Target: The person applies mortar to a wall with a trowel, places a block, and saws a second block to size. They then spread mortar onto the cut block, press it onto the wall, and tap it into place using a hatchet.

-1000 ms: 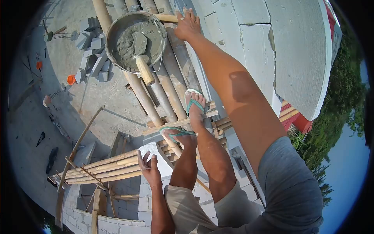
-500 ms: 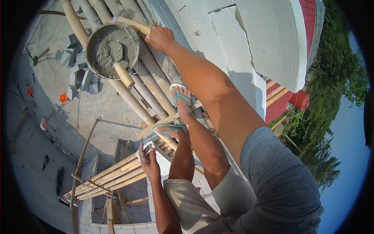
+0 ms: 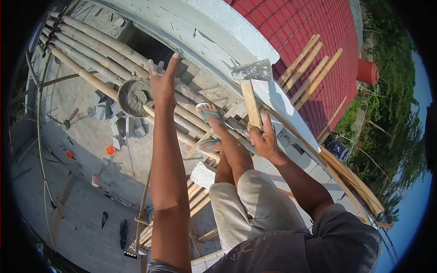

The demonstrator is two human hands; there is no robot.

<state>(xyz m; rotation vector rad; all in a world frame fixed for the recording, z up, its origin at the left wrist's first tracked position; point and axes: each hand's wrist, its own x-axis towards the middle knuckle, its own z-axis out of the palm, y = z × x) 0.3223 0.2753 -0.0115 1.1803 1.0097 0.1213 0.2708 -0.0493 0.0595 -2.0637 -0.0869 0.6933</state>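
Right hand grips the wooden handle of the hammer, head up at twelve o'clock, while left hand is spread wide, empty, the mortar bucket at its eight o'clock.

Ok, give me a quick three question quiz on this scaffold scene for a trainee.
1. True or false: the right hand grips a hammer by its wooden handle.
2. The left hand is: A open, fingers spread; B a closed fist; C out of view.
3. Fill in: the mortar bucket rests on ___ poles.
Key: 1 true; 2 A; 3 bamboo.
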